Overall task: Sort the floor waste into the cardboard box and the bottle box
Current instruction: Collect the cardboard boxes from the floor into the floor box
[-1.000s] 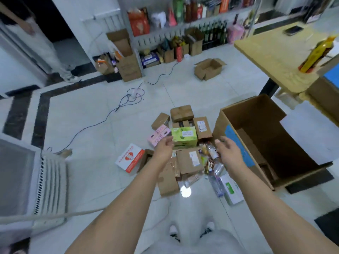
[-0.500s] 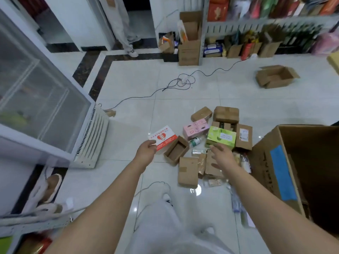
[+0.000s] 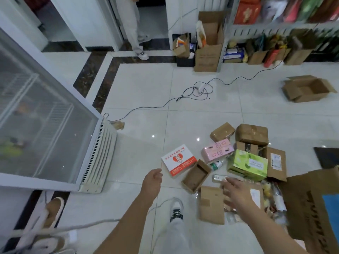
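My left hand (image 3: 153, 182) hangs loosely curled, empty, beside the glossy red-and-white carton (image 3: 178, 160). My right hand (image 3: 236, 191), fingers spread, is above flat brown cardboard (image 3: 211, 204) near the big corrugated box (image 3: 308, 208).

freezer (image 3: 45, 129) left, waste pile (image 3: 244, 162) right

The left hand (image 3: 152, 182) is now away from the green box (image 3: 247, 165), hovering just beside the red-and-white box (image 3: 178, 160). The right hand (image 3: 236, 192) now spreads its fingers over the flat cardboard pieces (image 3: 211, 206).
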